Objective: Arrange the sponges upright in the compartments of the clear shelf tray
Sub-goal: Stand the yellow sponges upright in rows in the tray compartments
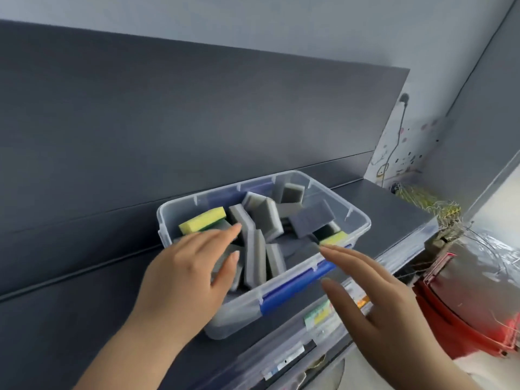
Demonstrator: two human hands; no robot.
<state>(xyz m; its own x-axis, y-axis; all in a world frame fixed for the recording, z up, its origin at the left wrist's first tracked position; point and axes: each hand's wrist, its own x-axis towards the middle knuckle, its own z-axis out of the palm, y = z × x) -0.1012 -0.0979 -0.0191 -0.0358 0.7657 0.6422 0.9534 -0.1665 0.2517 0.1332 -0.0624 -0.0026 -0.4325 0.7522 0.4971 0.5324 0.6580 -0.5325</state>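
Background: light grey wall point(309, 29) above a dark grey back panel point(168, 122).
Surface: dark grey shelf point(84, 319), running left to right in front of the panel.
Tray: clear shelf tray point(357, 218) sits on the shelf near its front edge, skewed to it. A blue latch point(292, 291) is on the near long wall.
Compartments: can't tell, the sponges hide the floor and any dividers.
Sponges, overall: all inside the tray, jumbled, most leaning.
Yellow sponge, left point(202, 220): at the left end, lying tilted, with a green layer underneath.
Yellow sponge, right point(333, 238): at the near right corner, mostly covered.
Grey pair point(254, 260): 2 grey sponges on edge in the middle, roughly upright, side by side.
Rear grey sponge point(291, 197): at the far wall, standing, slightly tilted.
Dark grey sponge point(311, 218): lying slanted on top of the others at the right.
Left hand point(185, 274): reaches over the near left rim into the tray, fingers extended and spread, gripping nothing. The index tip is at a leaning grey sponge, contact unclear.
Right hand point(374, 299): flat and relaxed, fingers straight, holding nothing. It hovers just outside the near right corner, fingertips beside the right yellow sponge.
Below the shelf: clear drawer point(281, 350) with blurred coloured contents.
Right side: red container point(464, 313) and a tangle of wire point(430, 201) at the shelf end.
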